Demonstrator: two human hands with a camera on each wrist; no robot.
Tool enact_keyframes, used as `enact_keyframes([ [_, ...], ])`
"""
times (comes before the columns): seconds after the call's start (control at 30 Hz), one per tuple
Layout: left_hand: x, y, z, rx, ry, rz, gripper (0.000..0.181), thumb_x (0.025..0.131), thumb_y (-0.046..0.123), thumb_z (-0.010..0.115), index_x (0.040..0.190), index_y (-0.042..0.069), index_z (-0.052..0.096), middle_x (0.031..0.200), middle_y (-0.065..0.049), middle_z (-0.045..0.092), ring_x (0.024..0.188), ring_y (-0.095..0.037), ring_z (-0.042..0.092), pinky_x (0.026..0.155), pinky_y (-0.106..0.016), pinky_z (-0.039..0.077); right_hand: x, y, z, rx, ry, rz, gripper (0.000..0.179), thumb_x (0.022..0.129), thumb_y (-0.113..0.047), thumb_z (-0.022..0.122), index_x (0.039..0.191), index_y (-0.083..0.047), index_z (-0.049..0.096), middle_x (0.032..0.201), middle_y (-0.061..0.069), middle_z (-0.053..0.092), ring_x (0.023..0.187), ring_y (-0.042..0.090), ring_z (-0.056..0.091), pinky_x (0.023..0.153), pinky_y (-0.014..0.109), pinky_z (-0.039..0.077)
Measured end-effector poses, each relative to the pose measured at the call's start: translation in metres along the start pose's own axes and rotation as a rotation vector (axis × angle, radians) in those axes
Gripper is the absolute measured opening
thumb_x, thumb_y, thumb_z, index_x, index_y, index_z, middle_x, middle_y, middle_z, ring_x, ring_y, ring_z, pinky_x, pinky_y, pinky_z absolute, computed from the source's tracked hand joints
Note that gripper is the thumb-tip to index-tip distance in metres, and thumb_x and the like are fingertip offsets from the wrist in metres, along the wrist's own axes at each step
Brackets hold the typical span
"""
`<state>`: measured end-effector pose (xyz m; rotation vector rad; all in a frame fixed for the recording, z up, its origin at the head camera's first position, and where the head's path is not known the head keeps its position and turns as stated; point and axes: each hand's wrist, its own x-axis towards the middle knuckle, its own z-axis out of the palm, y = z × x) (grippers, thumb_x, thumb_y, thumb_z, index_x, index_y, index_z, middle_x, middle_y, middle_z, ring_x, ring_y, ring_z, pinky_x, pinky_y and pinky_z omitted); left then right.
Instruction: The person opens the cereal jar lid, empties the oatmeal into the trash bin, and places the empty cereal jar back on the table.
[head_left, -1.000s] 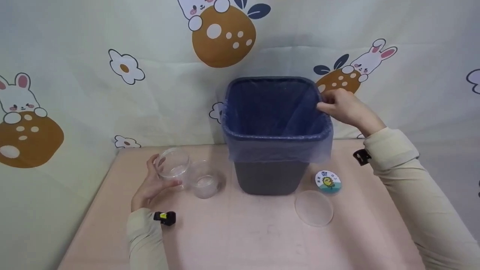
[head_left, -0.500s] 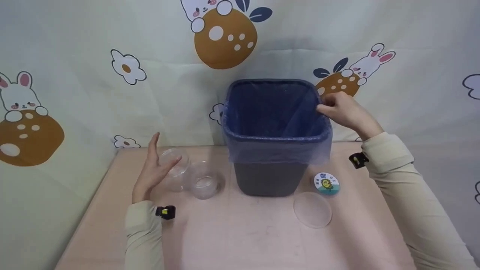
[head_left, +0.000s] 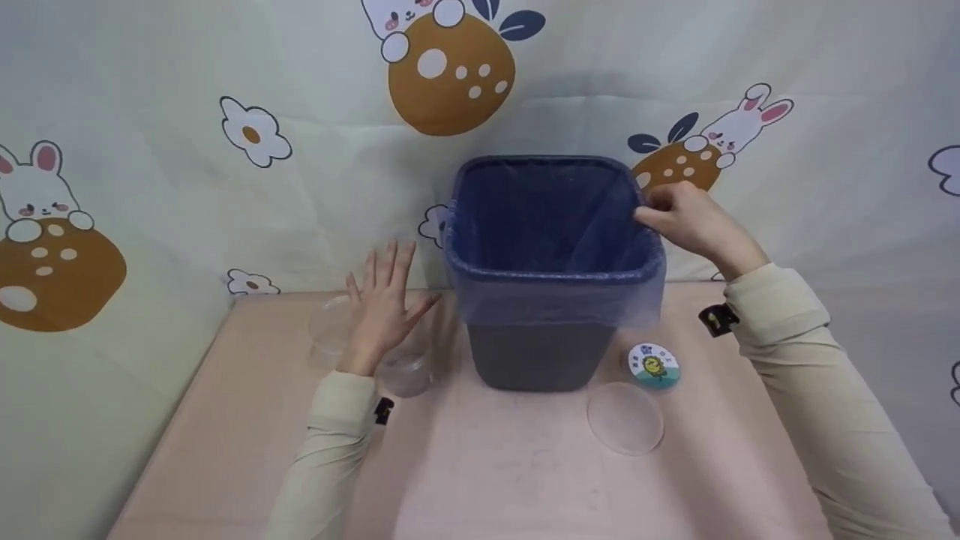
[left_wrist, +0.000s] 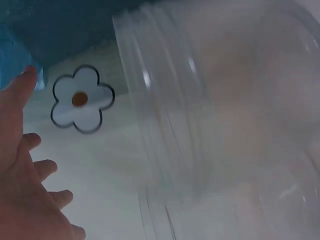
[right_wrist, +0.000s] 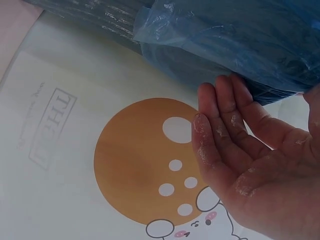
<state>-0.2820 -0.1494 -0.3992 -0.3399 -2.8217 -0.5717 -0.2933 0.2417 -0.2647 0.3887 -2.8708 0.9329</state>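
Observation:
My left hand point(head_left: 382, 315) hovers with fingers spread above two clear plastic jars, holding nothing. The left jar point(head_left: 325, 330) is partly covered by the hand, and the other jar point(head_left: 407, 375) stands just right of it. In the left wrist view, a clear jar point(left_wrist: 225, 90) with a threaded neck fills the right side, apart from the fingers point(left_wrist: 46, 170). A grey trash bin point(head_left: 540, 356) is lined with a translucent blue bag point(head_left: 555, 300) folded over its rim. On the bin's right rim, my right hand point(head_left: 694, 221) pinches the edge, its fingers outside against the bag.
Right of the bin lies a round lid point(head_left: 654, 366) with a flower print. In front of that is a clear round lid point(head_left: 626, 418). A printed cloth point(head_left: 337, 187) hangs behind the pink table point(head_left: 487, 465).
My left hand has let go of the left jar, lifted, and moved right with fingers spreading. The right hand stays at the bin's rim.

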Motion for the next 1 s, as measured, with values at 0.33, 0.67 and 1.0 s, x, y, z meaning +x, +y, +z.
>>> enact_keyframes([
  [0.33,0.009,0.018,0.000,0.088,-0.080,-0.037,0.074,0.095,0.050,0.054,0.154,0.019,0.024,0.160,-0.010,0.014,0.144,-0.038,0.003,0.107,-0.063,-0.007,0.003,-0.002,-0.001,0.008,-0.008,-0.019,0.023,0.094,-0.021,0.053,0.085,-0.002,0.063,0.073,0.005,0.055,0.067,0.022,0.047,0.058,0.030,0.035],
  [0.67,0.021,0.019,0.001,0.144,-0.154,-0.049,0.070,0.095,0.061,0.040,0.154,0.027,0.022,0.161,-0.005,0.011,0.145,-0.034,0.000,0.107,-0.061,-0.011,-0.002,0.019,0.001,0.199,0.000,-0.004,0.028,0.099,-0.027,0.053,0.093,-0.001,0.061,0.077,0.001,0.051,0.069,0.016,0.047,0.060,0.026,0.036],
  [1.0,0.021,0.008,-0.006,0.147,-0.200,-0.076,0.071,0.096,0.064,0.034,0.155,0.031,0.015,0.161,-0.005,0.008,0.144,-0.038,0.001,0.107,-0.063,-0.009,-0.013,0.046,0.007,0.335,0.069,-0.002,0.053,0.100,-0.042,0.049,0.135,-0.002,0.050,0.128,0.014,0.055,0.115,0.022,0.050,0.098,0.037,0.038],
])
